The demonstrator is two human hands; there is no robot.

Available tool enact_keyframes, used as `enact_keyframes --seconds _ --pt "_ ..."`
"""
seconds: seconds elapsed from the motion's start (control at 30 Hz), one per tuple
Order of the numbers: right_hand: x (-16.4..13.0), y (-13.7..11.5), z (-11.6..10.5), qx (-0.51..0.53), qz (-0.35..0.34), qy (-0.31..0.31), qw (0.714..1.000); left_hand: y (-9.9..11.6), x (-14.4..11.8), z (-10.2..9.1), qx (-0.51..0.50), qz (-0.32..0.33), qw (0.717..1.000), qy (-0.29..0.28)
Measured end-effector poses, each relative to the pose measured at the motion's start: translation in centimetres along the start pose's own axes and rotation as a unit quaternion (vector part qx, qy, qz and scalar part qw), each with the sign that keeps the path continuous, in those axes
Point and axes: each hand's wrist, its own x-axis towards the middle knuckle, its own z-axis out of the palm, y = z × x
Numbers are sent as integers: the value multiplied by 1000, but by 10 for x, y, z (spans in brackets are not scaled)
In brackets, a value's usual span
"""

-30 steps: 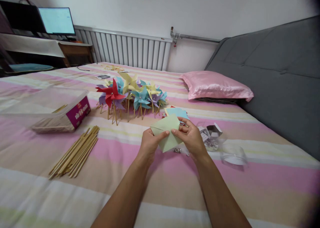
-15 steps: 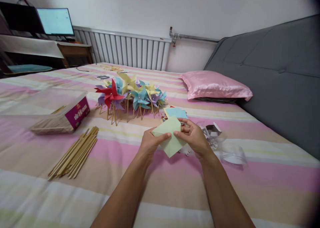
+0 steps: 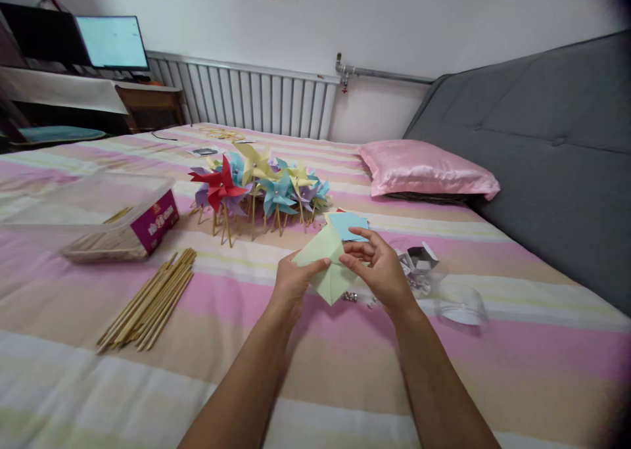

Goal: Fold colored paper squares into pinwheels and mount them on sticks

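Both hands hold a light green paper square point(image 3: 329, 265) above the striped bedspread point(image 3: 315, 370). My left hand point(image 3: 292, 283) pinches its left edge with thumb on top. My right hand point(image 3: 379, 271) grips its right side, fingers curled over the sheet. Just behind lies a small stack of coloured paper point(image 3: 348, 224) with a blue sheet on top. Small metal pins point(image 3: 350, 296) lie on the bed under the green sheet.
A cluster of finished paper pinwheels point(image 3: 256, 186) on sticks lies further back. A bundle of wooden sticks point(image 3: 150, 298) lies at left, beside a clear plastic box point(image 3: 93, 215). Clear plastic lids and packets point(image 3: 434, 278) sit at right. A pink pillow point(image 3: 424, 169) rests against the grey headboard point(image 3: 542, 146).
The green sheet has tilted and turned slightly in my hands, its top corner now rising toward the paper stack. Both hands stay in nearly the same place.
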Motion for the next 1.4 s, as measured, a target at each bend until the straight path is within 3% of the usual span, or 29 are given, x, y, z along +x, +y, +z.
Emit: enact_keyframes --seconds 0.17,0.23,0.4,0.53,0.77,1.17,1.4 --pt "-1 -4 -7 -63 -89 34 993 5 7 -8 -54 -18 996 65" --pt "-4 -7 -10 -89 -90 -8 992 6 9 -11 -71 -29 994 74" --pt "-9 -9 -9 -93 -35 -179 979 8 11 -14 -105 -53 991 70" --pt "-10 -5 -2 -73 -18 -208 975 8 12 -13 -120 -67 989 53" --pt "-7 -1 2 -90 -27 -166 982 9 8 -10 -99 -74 992 38" --pt "-4 3 11 -40 1 -87 995 4 2 -3 -41 39 997 52" --pt "-6 -2 18 -43 17 -21 999 4 2 -2 -38 50 997 54"
